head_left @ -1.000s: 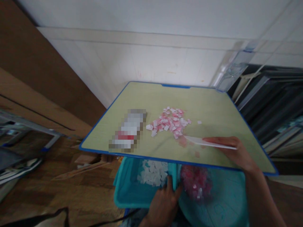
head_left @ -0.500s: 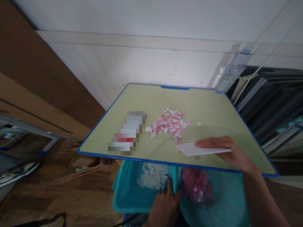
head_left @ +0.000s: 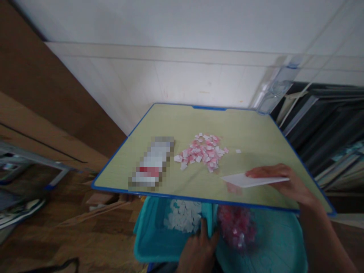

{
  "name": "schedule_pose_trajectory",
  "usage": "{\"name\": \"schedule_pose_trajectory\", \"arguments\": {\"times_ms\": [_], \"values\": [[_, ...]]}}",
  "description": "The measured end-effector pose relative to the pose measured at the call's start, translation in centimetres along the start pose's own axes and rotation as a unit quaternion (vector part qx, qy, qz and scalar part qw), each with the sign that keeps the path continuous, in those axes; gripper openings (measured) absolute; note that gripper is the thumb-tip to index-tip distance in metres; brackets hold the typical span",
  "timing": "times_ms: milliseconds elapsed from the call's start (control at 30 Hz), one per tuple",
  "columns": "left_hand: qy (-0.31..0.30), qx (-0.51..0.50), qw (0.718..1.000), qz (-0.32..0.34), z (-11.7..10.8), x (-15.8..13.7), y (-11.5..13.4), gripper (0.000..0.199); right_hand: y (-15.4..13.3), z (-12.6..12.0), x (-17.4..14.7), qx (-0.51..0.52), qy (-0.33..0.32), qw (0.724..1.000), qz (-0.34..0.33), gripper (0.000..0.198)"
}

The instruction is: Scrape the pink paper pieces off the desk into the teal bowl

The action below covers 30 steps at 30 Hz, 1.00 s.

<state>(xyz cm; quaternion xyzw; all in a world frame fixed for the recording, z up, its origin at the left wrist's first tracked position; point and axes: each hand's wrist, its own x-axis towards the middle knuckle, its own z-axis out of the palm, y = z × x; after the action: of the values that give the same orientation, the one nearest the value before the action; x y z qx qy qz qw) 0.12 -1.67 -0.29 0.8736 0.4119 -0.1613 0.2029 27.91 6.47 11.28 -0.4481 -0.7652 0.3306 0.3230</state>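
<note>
My right hand (head_left: 280, 180) holds a stiff white card (head_left: 247, 181) just above the right front of the pale yellow tabletop (head_left: 176, 119). A pinkish patch (head_left: 234, 188) shows under the card; I cannot make out what it is. To the left lies a loose pile of small pink and white square pieces (head_left: 203, 151), with one white piece (head_left: 238, 151) apart from it. Below the table edge, my left hand (head_left: 197, 250) grips the right rim of a teal bin (head_left: 159, 248), index finger inside, thumb on the other side. White flat pieces (head_left: 184, 216) lie in that bin.
A teal round tub (head_left: 280, 235) stands right of the bin, with a clear bag of pink pieces (head_left: 237, 227) in it. A pixelated oblong object (head_left: 153, 161) lies on the table's left. Behind are a wall, a clear plastic bottle (head_left: 273, 93) and dark stacked panels (head_left: 332, 110).
My right hand has moved the white card slightly to the right, farther from the pile. My left hand stays on the bin's rim. The view has shifted a little.
</note>
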Motion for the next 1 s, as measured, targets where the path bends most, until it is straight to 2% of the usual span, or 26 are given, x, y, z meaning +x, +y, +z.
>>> {"name": "schedule_pose_trajectory", "arguments": {"times_ms": [200,433,667,867,1000], "values": [[0.013,0.002,1.000,0.003,0.3,0.0,-0.1,0.055,0.6,1.0,2.0,-0.002,-0.010,1.000,0.019,0.033],[0.027,0.001,1.000,0.000,0.7,0.1,-0.2,0.060,-0.1,-0.4,0.1,0.016,-0.049,0.997,0.053,0.045],[0.022,0.000,1.000,-0.001,0.5,0.2,-0.2,0.059,-0.7,-0.6,0.9,0.000,-0.018,1.000,0.009,0.032],[0.016,0.010,1.000,-0.004,1.0,0.3,-0.2,0.058,0.3,-0.1,2.0,-0.032,-0.029,0.999,-0.003,0.038],[0.026,0.010,1.000,0.001,1.2,0.3,-0.3,0.055,-0.1,-0.3,1.9,-0.092,0.030,0.995,0.014,0.038]]}}
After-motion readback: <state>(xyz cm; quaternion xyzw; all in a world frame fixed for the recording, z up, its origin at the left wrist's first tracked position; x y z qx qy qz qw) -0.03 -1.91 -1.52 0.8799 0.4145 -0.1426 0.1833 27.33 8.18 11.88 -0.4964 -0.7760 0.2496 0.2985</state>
